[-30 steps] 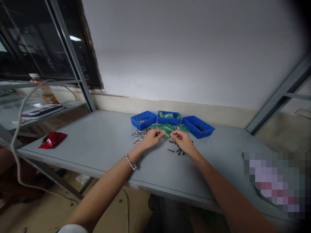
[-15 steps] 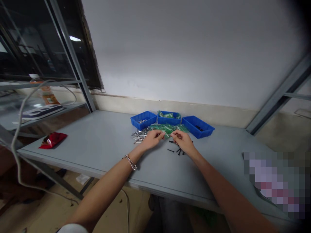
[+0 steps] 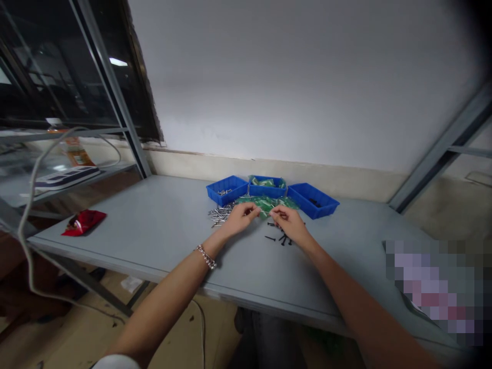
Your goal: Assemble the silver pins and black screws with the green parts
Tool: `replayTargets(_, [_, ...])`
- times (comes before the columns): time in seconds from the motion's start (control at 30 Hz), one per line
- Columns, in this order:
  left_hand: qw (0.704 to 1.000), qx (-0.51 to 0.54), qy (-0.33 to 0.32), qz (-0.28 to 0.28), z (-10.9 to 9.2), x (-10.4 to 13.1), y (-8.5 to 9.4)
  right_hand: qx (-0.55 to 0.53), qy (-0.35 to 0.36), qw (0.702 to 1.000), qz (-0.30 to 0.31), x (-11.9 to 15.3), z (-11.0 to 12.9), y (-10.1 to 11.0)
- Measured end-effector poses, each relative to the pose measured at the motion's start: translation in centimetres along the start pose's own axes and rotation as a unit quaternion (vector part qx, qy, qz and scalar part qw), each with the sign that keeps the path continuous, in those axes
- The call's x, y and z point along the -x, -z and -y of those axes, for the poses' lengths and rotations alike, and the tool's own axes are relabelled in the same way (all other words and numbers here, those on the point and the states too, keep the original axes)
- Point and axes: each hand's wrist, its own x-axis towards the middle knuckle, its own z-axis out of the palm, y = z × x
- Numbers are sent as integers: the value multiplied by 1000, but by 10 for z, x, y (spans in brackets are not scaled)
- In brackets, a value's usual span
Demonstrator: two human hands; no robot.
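My left hand [image 3: 241, 217] is closed in a pinch over the middle of the table, just in front of green plastic bags [image 3: 265, 203]. Facing it, a short gap away, my right hand [image 3: 287, 220] also pinches with thumb and forefinger. Whatever lies between the fingertips is too small to make out. Silver screws [image 3: 218, 215] are heaped left of my left hand. Black screws [image 3: 284, 239] lie scattered under and beside my right hand. Behind stand three blue bins: the left bin [image 3: 215, 196] holds silver pieces, the middle bin [image 3: 265, 192] green packets, the right bin [image 3: 325, 209] black pieces.
A red packet [image 3: 84, 222] lies at the table's left end. Beyond it, a side shelf carries a bottle of orange drink [image 3: 75, 148] and a white-and-dark flat item [image 3: 65, 177]. A white cable [image 3: 28, 215] hangs at the left. A blurred-out item [image 3: 434, 292] is at the right.
My left hand has shifted very slightly, its fingers a little higher. My right hand stays almost in place, and the screws and bins have not moved.
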Motion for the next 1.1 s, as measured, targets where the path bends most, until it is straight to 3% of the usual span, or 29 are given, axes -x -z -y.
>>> replayTargets(0.1, [1000,5,5,10,0,0,-1,9,5,1000,19,0,-1,0])
replayTargets(0.17, [999,11,7,40,2,-1,0,-1,2,1000,-1,0,-3,1])
replayTargets(0.23, [1000,12,6,25,5,-3,4,-13,-5,1000,-25,-1,-5,2])
replayTargets(0.33, [993,-12,28,-115,13,-5,21,-11,-11,999,-35,-2,-8,3])
replayTargets(0.43, [952,-106,80,-276,26,-5,45,7,-13,1000,-21,-2,-11,2])
replayTargets(0.53, [910,-188,127,-348,42,-4,61,18,-18,1000,-12,-1,-13,1])
replayTargets(0.6, [899,-213,162,-347,53,-5,63,24,-19,999,-10,-1,-14,1])
replayTargets(0.77, [904,-215,231,-288,69,-7,58,28,-21,999,-9,-1,-14,1])
replayTargets(0.97, [915,-240,170,-278,58,-7,57,34,-14,999,-8,-1,-13,1])
replayTargets(1.03, [932,-248,118,-235,50,-6,51,52,-4,999,-13,-1,-12,2])
replayTargets(1.1, [953,-255,68,-148,40,-5,41,87,8,996,-21,0,-10,2])
